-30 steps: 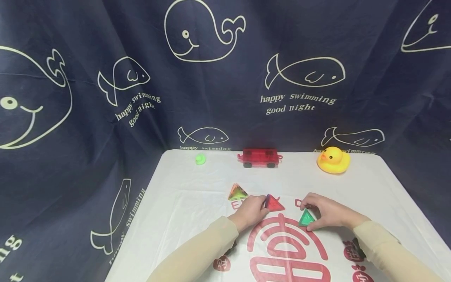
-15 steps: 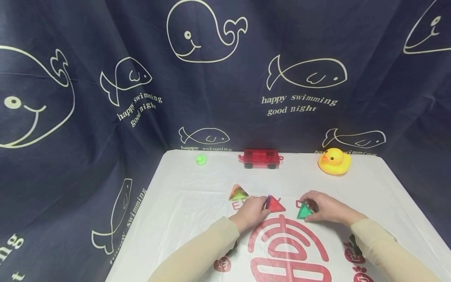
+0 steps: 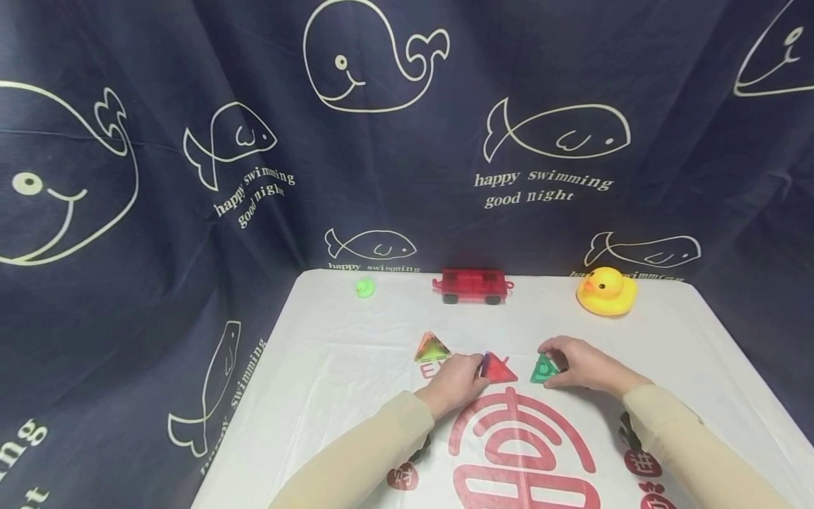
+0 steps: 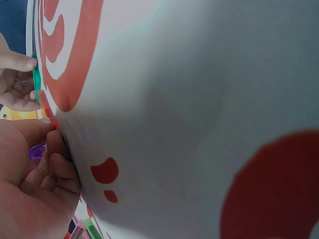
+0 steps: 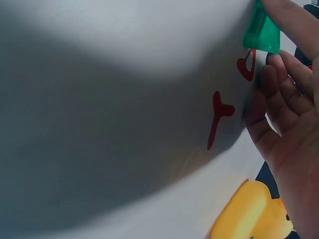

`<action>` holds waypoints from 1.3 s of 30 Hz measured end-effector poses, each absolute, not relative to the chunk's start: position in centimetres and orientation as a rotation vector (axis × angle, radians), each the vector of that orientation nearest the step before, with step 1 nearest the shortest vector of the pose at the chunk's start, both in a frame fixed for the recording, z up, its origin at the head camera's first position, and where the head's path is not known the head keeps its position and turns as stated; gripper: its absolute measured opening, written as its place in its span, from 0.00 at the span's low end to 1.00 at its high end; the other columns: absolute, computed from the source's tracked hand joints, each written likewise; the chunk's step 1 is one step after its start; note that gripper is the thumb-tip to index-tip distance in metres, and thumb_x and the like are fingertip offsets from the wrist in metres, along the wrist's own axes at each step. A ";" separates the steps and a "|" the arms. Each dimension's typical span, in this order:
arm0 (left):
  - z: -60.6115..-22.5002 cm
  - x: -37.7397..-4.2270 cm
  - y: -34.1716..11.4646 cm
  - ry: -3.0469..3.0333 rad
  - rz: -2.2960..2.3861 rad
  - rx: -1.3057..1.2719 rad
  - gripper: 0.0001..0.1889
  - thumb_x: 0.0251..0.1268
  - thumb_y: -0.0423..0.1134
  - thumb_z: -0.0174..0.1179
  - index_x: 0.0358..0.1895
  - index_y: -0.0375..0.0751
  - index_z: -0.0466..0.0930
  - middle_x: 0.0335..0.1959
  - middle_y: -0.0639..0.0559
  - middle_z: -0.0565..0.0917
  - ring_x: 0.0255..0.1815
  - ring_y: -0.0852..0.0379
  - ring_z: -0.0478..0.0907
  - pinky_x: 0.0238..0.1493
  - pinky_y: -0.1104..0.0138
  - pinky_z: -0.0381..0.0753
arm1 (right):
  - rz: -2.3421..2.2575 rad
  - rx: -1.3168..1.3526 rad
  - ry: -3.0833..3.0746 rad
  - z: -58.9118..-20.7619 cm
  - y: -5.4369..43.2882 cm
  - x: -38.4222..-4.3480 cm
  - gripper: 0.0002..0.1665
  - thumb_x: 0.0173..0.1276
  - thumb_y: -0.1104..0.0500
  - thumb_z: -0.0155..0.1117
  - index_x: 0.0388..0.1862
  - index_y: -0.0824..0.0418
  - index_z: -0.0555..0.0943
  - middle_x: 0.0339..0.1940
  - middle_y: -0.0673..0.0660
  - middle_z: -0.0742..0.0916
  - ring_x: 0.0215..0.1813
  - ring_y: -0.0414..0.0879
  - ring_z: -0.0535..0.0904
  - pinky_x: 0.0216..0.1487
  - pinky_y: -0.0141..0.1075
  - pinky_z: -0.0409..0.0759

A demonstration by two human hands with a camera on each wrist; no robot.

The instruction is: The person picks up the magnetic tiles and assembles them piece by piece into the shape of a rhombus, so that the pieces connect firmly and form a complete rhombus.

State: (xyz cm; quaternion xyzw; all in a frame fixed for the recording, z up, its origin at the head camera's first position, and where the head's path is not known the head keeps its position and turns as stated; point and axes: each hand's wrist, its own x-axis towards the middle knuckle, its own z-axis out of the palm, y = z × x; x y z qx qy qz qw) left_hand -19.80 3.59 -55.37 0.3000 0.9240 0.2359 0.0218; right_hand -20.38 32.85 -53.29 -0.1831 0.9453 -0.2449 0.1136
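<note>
In the head view, my left hand (image 3: pixel 453 382) grips a small pyramid of translucent magnetic tiles (image 3: pixel 499 369), red on the front and blue-purple at its left edge. Its thumb lies along the red face, and purple (image 4: pixel 37 151) shows behind the fingers in the left wrist view. To the right, my right hand (image 3: pixel 581 364) pinches a green triangular magnetic tile piece (image 3: pixel 543 369) between thumb and fingers, low over the table. A gap separates the green piece from the red one. Left of my left hand stands another tile pyramid (image 3: pixel 432 348), orange and yellow-green.
At the table's back edge are a small green duck (image 3: pixel 365 288), a red wheeled car base (image 3: pixel 473 285) and a yellow rubber duck (image 3: pixel 607 291). The white tablecloth (image 3: pixel 343 410) bears red printing. A dark blue curtain (image 3: pixel 407 184) hangs behind.
My right hand has moved away from me and slightly left with the green piece, bringing it nearer the red pyramid. My left hand keeps its grip with hardly any movement.
</note>
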 end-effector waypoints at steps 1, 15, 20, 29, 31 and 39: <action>-55.3 -19.8 3.6 2.864 0.727 0.930 0.09 0.66 0.41 0.66 0.30 0.47 0.76 0.17 0.61 0.71 0.22 0.63 0.69 0.28 0.70 0.71 | -0.728 -0.515 2.769 -53.3 32.8 -20.5 0.41 0.46 0.46 0.87 0.56 0.65 0.81 0.46 0.53 0.84 0.46 0.48 0.77 0.55 0.53 0.79; -55.5 -19.9 3.6 2.858 0.710 0.904 0.07 0.66 0.42 0.66 0.35 0.45 0.79 0.17 0.61 0.71 0.22 0.63 0.70 0.28 0.70 0.71 | -0.762 -0.493 2.751 -53.0 32.1 -21.8 0.39 0.48 0.49 0.86 0.55 0.63 0.80 0.47 0.54 0.83 0.50 0.52 0.78 0.60 0.58 0.74; -55.4 -19.8 3.7 2.857 0.701 0.900 0.07 0.67 0.43 0.66 0.39 0.43 0.81 0.18 0.61 0.72 0.23 0.63 0.71 0.30 0.70 0.73 | -0.709 -0.502 2.757 -52.7 31.8 -22.1 0.38 0.48 0.51 0.86 0.55 0.64 0.81 0.45 0.53 0.83 0.47 0.50 0.78 0.57 0.56 0.77; -55.5 -19.8 3.7 2.866 0.693 0.911 0.08 0.67 0.43 0.67 0.38 0.44 0.81 0.19 0.61 0.73 0.23 0.64 0.71 0.30 0.70 0.73 | -0.615 -0.588 2.800 -52.5 31.6 -22.4 0.37 0.47 0.50 0.86 0.54 0.64 0.83 0.43 0.50 0.84 0.43 0.45 0.77 0.52 0.51 0.79; -55.5 -19.8 3.7 2.862 0.698 0.910 0.08 0.67 0.43 0.66 0.38 0.44 0.81 0.19 0.61 0.73 0.23 0.63 0.71 0.29 0.70 0.73 | -0.625 -0.609 2.803 -52.7 31.6 -22.5 0.37 0.48 0.49 0.86 0.55 0.64 0.83 0.43 0.51 0.84 0.43 0.45 0.77 0.52 0.51 0.79; -55.5 -19.7 3.7 2.849 0.706 0.888 0.08 0.67 0.43 0.66 0.40 0.43 0.82 0.21 0.61 0.75 0.24 0.64 0.72 0.30 0.71 0.73 | -0.655 -0.604 2.806 -53.3 31.2 -22.8 0.41 0.50 0.49 0.85 0.59 0.67 0.81 0.45 0.51 0.84 0.45 0.46 0.78 0.54 0.51 0.80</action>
